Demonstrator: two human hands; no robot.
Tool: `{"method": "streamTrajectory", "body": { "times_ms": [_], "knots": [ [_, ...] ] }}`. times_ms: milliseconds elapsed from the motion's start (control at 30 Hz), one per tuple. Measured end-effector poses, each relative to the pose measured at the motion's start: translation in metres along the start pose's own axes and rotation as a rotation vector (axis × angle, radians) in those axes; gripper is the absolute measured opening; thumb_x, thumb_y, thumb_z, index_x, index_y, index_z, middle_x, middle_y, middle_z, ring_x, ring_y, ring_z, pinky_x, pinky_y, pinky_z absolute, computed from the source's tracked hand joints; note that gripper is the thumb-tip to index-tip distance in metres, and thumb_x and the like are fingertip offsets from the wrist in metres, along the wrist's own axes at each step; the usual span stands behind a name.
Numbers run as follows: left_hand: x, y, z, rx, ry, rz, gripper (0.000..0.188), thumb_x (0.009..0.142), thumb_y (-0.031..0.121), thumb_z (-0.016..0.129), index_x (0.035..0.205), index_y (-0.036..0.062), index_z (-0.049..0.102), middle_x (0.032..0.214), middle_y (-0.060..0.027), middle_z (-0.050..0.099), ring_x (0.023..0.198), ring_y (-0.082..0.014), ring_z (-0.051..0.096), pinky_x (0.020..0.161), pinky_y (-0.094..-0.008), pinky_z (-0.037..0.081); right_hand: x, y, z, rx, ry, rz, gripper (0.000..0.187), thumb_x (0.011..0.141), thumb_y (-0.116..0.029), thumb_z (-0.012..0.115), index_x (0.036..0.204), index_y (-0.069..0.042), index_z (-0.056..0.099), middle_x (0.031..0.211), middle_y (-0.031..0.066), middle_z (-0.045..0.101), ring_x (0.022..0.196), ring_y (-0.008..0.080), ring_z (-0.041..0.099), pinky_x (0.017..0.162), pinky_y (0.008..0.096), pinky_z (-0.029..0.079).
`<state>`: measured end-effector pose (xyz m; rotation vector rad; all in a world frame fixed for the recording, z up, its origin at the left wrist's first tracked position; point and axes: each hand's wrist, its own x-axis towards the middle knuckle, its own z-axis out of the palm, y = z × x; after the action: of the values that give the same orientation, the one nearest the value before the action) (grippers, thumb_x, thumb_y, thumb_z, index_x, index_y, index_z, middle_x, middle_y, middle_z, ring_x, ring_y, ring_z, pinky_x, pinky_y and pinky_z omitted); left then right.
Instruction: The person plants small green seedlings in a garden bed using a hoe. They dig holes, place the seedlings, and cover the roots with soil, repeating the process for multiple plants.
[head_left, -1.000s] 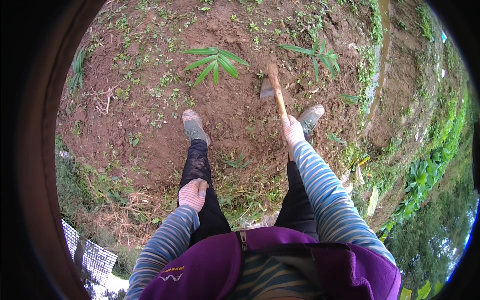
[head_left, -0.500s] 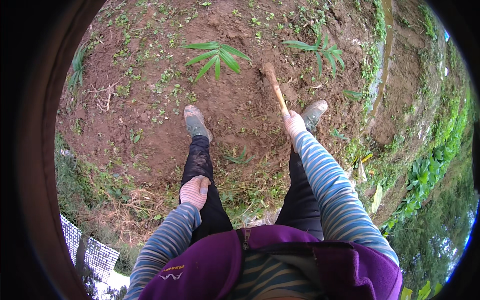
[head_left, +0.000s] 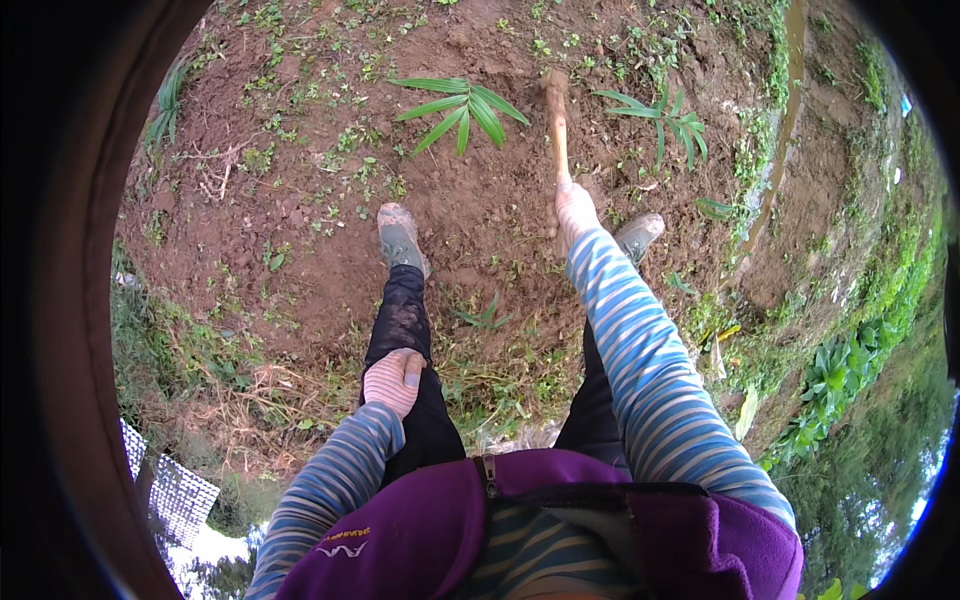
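Two hands are seen from above, one busy and one at rest. The right hand point(head_left: 575, 208) is stretched forward at the end of a blue-striped sleeve, and its grip is pressed shut around the near end of a wooden handle point(head_left: 556, 128). From that grip the handle runs straight away from the body, toward the upper edge of the view, so that nearly its whole length lies beyond the fingers. Its far end is met by the red-brown soil point(head_left: 300, 200), between two small green plants; the tool's head is blurred and caked with earth, and its shape cannot be told. One leafy plant point(head_left: 460, 105) is found just to the left of the handle's tip, the other plant point(head_left: 665, 115) just to its right, both apart from the wood.

The left hand point(head_left: 395, 378) is laid flat on the left thigh, over black trousers, fingers loosely together and nothing held in them. It is kept well apart from the handle.

Two muddy boots are planted on the soil: the left boot point(head_left: 400, 238) stands left of the handle, the right boot point(head_left: 638, 237) just beside the right wrist. A purple jacket point(head_left: 420, 530) fills the lower edge. Grass and weeds are seen around the bare patch.
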<state>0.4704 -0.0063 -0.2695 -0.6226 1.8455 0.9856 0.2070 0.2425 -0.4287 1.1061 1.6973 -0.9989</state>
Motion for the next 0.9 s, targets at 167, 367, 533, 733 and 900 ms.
{"method": "streamTrajectory", "body": {
  "times_ms": [167, 367, 533, 733, 900],
  "knots": [
    [-0.003, -0.005, -0.006, -0.017, 0.037, 0.044, 0.037, 0.096, 0.032, 0.043, 0.096, 0.0053, 0.069, 0.097, -0.0175, 0.068, 0.095, -0.0368, 0.064, 0.087, -0.0424, 0.049, -0.026, -0.022, -0.038, 0.346, -0.242, -0.114, 0.056, 0.097, -0.063, 0.048, 0.088, -0.008, 0.054, 0.059, -0.0008, 0.045, 0.041, 0.0116, 0.038, 0.035, 0.0287, 0.032],
    [0.001, -0.014, 0.002, -0.035, 0.029, 0.025, 0.038, 0.096, 0.035, 0.044, 0.1, 0.0054, 0.068, 0.099, -0.0176, 0.068, 0.096, -0.0378, 0.064, 0.087, -0.0434, 0.049, -0.044, -0.09, -0.036, 0.446, -0.024, -0.652, 0.05, 0.098, -0.057, 0.05, 0.092, -0.007, 0.052, 0.058, -0.0031, 0.042, 0.04, 0.0088, 0.035, 0.035, 0.0271, 0.03],
    [0.002, -0.014, 0.002, -0.032, 0.027, 0.036, 0.037, 0.096, 0.034, 0.046, 0.102, 0.0054, 0.068, 0.101, -0.0177, 0.068, 0.098, -0.0378, 0.063, 0.088, -0.0439, 0.048, -0.044, 0.006, 0.004, 0.18, -0.054, 0.006, 0.057, 0.095, -0.063, 0.05, 0.093, -0.006, 0.052, 0.056, 0.0006, 0.045, 0.039, 0.0139, 0.039, 0.035, 0.031, 0.034],
    [0.002, -0.019, -0.003, -0.076, 0.007, 0.023, 0.037, 0.098, 0.035, 0.047, 0.104, 0.0052, 0.068, 0.102, -0.0176, 0.069, 0.101, -0.0366, 0.063, 0.09, -0.0433, 0.048, -0.049, -0.014, -0.043, 0.287, -0.143, -0.11, 0.054, 0.095, -0.062, 0.052, 0.091, -0.008, 0.053, 0.057, -0.0013, 0.043, 0.039, 0.0106, 0.036, 0.035, 0.0281, 0.031],
    [0.002, -0.022, -0.001, -0.054, -0.015, 0.013, 0.035, 0.096, 0.033, 0.048, 0.105, 0.0055, 0.068, 0.104, -0.0176, 0.068, 0.102, -0.0367, 0.063, 0.089, -0.0438, 0.048, -0.04, -0.024, -0.019, 0.391, -0.1, -0.578, 0.055, 0.094, -0.062, 0.054, 0.092, -0.007, 0.054, 0.056, -0.002, 0.041, 0.039, 0.0107, 0.034, 0.035, 0.0291, 0.03]
  ]
}}
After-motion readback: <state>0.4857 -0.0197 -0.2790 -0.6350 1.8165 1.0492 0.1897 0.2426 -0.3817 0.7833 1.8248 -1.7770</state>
